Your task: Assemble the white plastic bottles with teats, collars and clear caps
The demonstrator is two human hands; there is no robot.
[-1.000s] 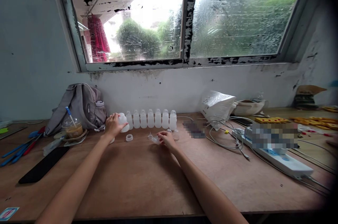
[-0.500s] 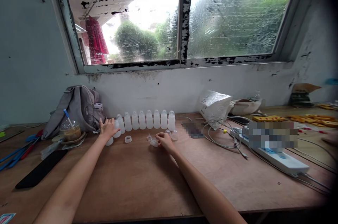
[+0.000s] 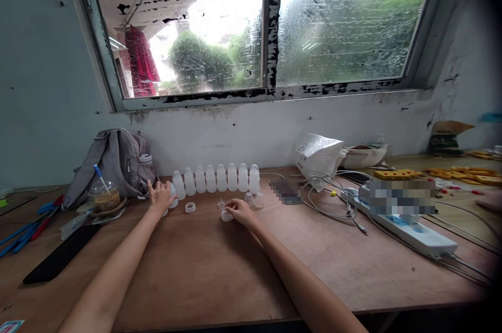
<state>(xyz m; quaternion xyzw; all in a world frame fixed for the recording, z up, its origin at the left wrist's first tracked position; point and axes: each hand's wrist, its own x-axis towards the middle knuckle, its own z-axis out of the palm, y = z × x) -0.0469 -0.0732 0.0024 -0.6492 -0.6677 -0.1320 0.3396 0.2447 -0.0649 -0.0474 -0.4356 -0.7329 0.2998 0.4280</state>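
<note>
Translucent white baby bottles [image 3: 221,179] stand upright in a row. My left hand [image 3: 160,198] is at the row's left end with its fingers spread. It touches or nearly touches the end bottle [image 3: 171,194], and one more bottle [image 3: 165,212] is partly hidden below the hand. My right hand [image 3: 240,211] pinches a clear bottle collar [image 3: 226,216] low over the table, its top hidden by my fingertips. Just behind lies a clear nipple [image 3: 221,203]. A white ring collar [image 3: 190,207] lies between my hands. Two clear domed caps [image 3: 259,200] sit beyond my right hand.
At the left are a grey backpack [image 3: 117,160], an iced drink cup [image 3: 105,196], a black flat strip [image 3: 60,254] and blue-handled tools [image 3: 23,233]. At the right are a white bag [image 3: 319,158], cables [image 3: 329,213], a power strip [image 3: 415,239] and yellow parts [image 3: 463,175].
The collar in my right hand has gone from tilted to roughly level and moved slightly nearer to me. My left hand has shifted slightly, covering more of the lower bottle.
</note>
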